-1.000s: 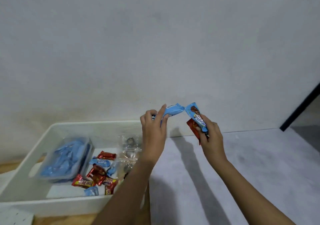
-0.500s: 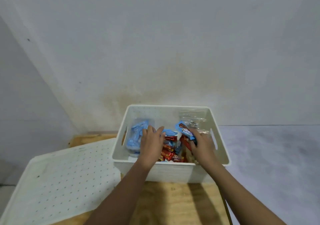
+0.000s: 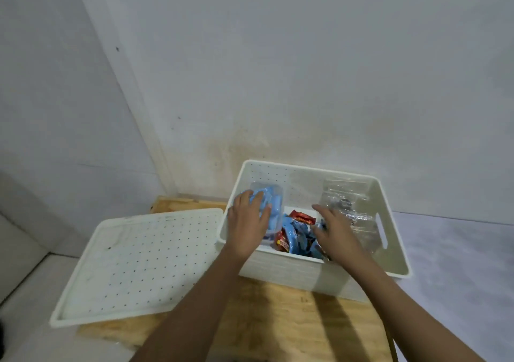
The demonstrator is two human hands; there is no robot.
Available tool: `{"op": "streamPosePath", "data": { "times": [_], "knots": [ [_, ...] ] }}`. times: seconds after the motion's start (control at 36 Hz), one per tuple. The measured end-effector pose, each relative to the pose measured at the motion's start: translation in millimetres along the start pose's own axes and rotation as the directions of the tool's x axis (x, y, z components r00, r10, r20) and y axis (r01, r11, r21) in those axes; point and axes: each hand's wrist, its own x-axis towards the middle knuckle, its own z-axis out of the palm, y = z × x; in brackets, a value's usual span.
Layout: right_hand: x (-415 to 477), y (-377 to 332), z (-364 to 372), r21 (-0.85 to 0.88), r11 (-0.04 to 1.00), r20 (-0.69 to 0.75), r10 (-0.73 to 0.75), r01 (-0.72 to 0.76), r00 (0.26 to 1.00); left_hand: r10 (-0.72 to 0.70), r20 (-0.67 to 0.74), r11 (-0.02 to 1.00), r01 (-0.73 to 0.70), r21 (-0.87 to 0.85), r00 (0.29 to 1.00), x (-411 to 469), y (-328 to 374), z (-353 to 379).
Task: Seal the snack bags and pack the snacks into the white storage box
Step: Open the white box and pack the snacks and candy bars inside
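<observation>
The white storage box [image 3: 289,270] stands open on a wooden board. Both my hands are inside it. My left hand [image 3: 247,225] lies with spread fingers on a clear bag of blue snacks [image 3: 275,208] at the box's left side. My right hand [image 3: 333,231] hovers with fingers apart over a heap of loose red and blue snack packets [image 3: 294,235] in the middle. A second clear bag [image 3: 347,200] with dark contents leans against the back right wall, just beyond my right hand. Neither hand grips a packet.
The box's white perforated lid [image 3: 139,261] lies flat to the left, overhanging the wooden board [image 3: 278,320]. A grey wall rises right behind the box. A grey surface [image 3: 459,264] stretches to the right.
Both hands carried blue and red packets from the right into the box and let them go. My left hand shifted onto the bag of blue snacks. The view swung left and down.
</observation>
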Motion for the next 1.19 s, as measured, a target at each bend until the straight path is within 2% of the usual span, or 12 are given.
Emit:
{"op": "streamPosePath", "data": {
  "times": [0.19,0.31,0.39,0.5,0.58,0.67,0.75,0.86,0.94,1.11,1.19],
  "knots": [
    [14,-98,40,0.014,0.959,0.070,-0.283,0.283,0.957,-0.247,-0.223,0.968,0.249,-0.020,0.943,-15,-85,-73],
    [15,-149,89,0.001,0.915,0.113,-0.401,0.403,0.909,-0.351,-0.250,0.929,0.369,0.031,0.903,-39,-160,-104],
    [9,-176,135,-0.025,0.906,0.157,-0.414,0.423,0.897,-0.428,-0.227,0.888,0.454,0.075,0.875,-58,-219,-114],
    [-1,-180,199,-0.060,0.949,0.257,-0.286,0.310,0.923,-0.479,-0.190,0.851,0.506,0.140,0.857,-86,-292,-108],
    [-7,-165,240,-0.116,0.980,0.323,-0.118,0.163,0.939,-0.530,-0.070,0.821,0.532,0.209,0.845,-109,-340,-99],
    [-11,-152,266,-0.192,0.980,0.285,0.115,-0.061,0.952,-0.594,0.039,0.792,0.576,0.203,0.803,-121,-377,-87],
    [-15,-148,281,-0.197,0.945,0.209,0.300,-0.260,0.931,-0.631,0.119,0.774,0.609,0.173,0.767,-126,-399,-77],
    [-9,-150,291,-0.289,0.908,0.128,0.352,-0.305,0.927,-0.611,0.201,0.779,0.627,-0.023,0.766,-127,-415,-71],
    [-5,-151,292,-0.260,0.883,0.097,0.427,-0.391,0.899,-0.594,0.222,0.759,0.630,-0.163,0.773,-128,-418,-72],
    [-13,-169,298,-0.159,0.875,0.111,0.477,-0.458,0.872,-0.626,0.180,0.742,0.650,-0.160,0.759,-140,-428,-92],
    [-12,-190,299,-0.090,0.901,0.107,0.433,-0.425,0.895,-0.632,0.120,0.749,0.643,-0.158,0.765,-148,-433,-115]
  ]
}}
